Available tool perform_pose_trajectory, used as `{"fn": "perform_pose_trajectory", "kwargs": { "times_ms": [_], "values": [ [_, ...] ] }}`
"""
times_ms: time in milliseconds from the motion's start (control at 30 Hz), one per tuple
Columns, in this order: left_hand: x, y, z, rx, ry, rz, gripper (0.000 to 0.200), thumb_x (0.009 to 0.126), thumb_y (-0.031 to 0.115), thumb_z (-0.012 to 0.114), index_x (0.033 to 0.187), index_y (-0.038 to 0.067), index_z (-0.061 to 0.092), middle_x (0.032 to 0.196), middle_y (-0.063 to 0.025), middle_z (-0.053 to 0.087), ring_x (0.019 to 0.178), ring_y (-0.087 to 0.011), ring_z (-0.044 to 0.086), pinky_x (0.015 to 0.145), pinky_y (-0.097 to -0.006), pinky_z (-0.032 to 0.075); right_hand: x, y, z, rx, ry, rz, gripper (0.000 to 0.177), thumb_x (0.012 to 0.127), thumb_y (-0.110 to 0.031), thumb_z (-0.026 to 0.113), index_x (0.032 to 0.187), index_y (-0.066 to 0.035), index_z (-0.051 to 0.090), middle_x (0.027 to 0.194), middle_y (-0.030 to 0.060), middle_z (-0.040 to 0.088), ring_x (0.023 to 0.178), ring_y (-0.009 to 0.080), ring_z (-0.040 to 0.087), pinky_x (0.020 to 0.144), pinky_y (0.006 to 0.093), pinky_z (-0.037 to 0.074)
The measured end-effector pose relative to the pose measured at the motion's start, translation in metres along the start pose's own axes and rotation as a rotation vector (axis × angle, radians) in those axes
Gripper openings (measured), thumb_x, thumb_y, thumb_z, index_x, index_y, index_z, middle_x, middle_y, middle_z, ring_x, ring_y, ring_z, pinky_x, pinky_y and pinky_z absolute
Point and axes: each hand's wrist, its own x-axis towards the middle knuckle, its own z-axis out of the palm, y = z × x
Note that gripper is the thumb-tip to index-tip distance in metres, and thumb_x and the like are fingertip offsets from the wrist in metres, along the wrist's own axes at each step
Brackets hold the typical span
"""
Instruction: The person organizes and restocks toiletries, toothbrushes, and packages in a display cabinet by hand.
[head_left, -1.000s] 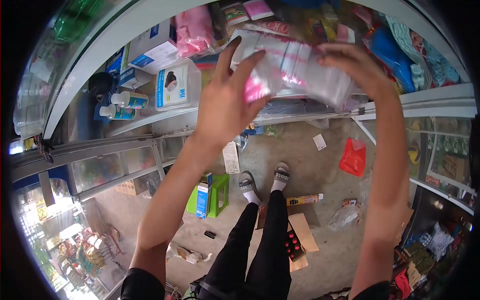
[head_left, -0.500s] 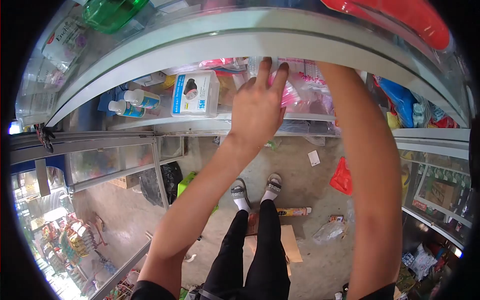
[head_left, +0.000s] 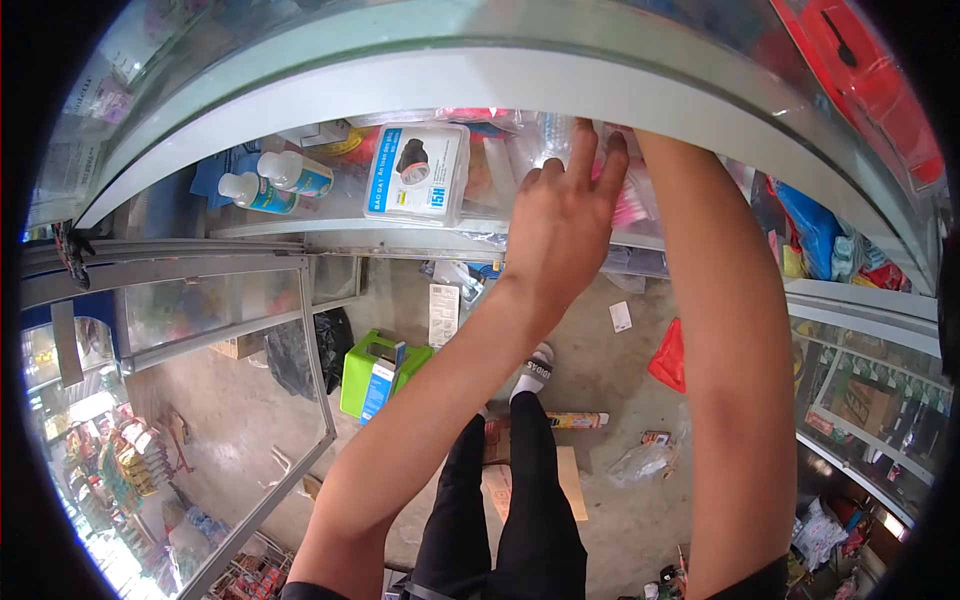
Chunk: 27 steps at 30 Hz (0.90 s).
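My left hand [head_left: 563, 215] reaches over the shelf's front edge, with its index and middle fingers stretched forward and apart. Its other fingers are bent, and the thumb is hidden. Under and around the fingertips are clear plastic packets [head_left: 528, 145]. A pink-and-white striped packet [head_left: 630, 208] lies beside the hand on the right. My right forearm [head_left: 728, 290] goes in under the white cabinet frame, which hides my right hand completely. To the left of my left hand stands a clear plastic box with a blue-and-white label [head_left: 415, 175].
Two white-capped bottles [head_left: 296, 174] stand on the shelf's left. A blue packet [head_left: 803, 225] lies at its right. The white cabinet frame [head_left: 480, 75] arches above. On the floor are a green stool [head_left: 352, 385], a red bag [head_left: 670, 358] and cardboard [head_left: 571, 480].
My left hand has shifted right, along with the pink striped packet beside it. The view has moved too, so the green stool now shows more fully.
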Motion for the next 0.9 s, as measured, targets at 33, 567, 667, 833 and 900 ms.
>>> {"fn": "perform_pose_trajectory", "kwargs": {
  "times_ms": [33, 567, 667, 833, 900],
  "values": [
    [0.002, -0.001, 0.001, 0.017, 0.035, 0.015, 0.073, 0.07, 0.0, 0.074, 0.14, 0.004, 0.052, 0.137, -0.0224, 0.052, 0.086, -0.0336, 0.07, 0.076, -0.0419, 0.059, -0.005, 0.001, -0.005, 0.023, 0.03, 0.01, 0.028, 0.092, -0.024, 0.073, 0.112, -0.005, 0.073, 0.103, 0.0109, 0.075, 0.092, 0.0274, 0.071, 0.086, 0.0417, 0.055],
    [0.117, -0.024, 0.02, 0.254, 0.273, 0.224, 0.019, 0.084, 0.006, 0.067, 0.102, 0.007, 0.072, 0.1, -0.0154, 0.071, 0.09, -0.0371, 0.069, 0.078, -0.0491, 0.055, -0.247, -0.033, -0.087, 1.037, 0.644, 0.795, 0.029, 0.088, -0.014, 0.082, 0.109, 0.002, 0.069, 0.101, 0.0082, 0.073, 0.085, 0.0118, 0.065, 0.079, 0.0277, 0.052],
    [0.12, -0.029, 0.017, 0.229, 0.263, 0.27, 0.018, 0.083, 0.007, 0.068, 0.101, 0.006, 0.072, 0.098, -0.0162, 0.072, 0.089, -0.0379, 0.069, 0.077, -0.0493, 0.055, -0.273, -0.026, -0.065, 0.994, 0.423, 0.881, 0.033, 0.089, -0.013, 0.08, 0.113, 0.002, 0.066, 0.105, 0.0093, 0.072, 0.09, 0.0119, 0.066, 0.081, 0.0281, 0.053],
    [0.121, -0.034, 0.006, 0.145, 0.288, 0.334, 0.016, 0.082, 0.008, 0.07, 0.098, 0.005, 0.073, 0.095, -0.0175, 0.072, 0.086, -0.0393, 0.069, 0.076, -0.0496, 0.055, -0.225, -0.02, -0.049, 1.15, 0.421, 0.657, 0.033, 0.088, -0.016, 0.081, 0.112, 0.0, 0.065, 0.101, 0.01, 0.073, 0.093, 0.0133, 0.068, 0.083, 0.0304, 0.054],
    [0.117, -0.033, -0.002, 0.07, 0.329, 0.372, 0.015, 0.082, 0.008, 0.071, 0.097, 0.005, 0.073, 0.094, -0.0181, 0.072, 0.085, -0.0399, 0.069, 0.075, -0.0497, 0.055, -0.203, -0.018, -0.035, 1.092, 0.39, 0.63, 0.031, 0.088, -0.017, 0.08, 0.11, 0.0, 0.066, 0.099, 0.0104, 0.073, 0.092, 0.0141, 0.068, 0.083, 0.032, 0.054]
  ]
}}
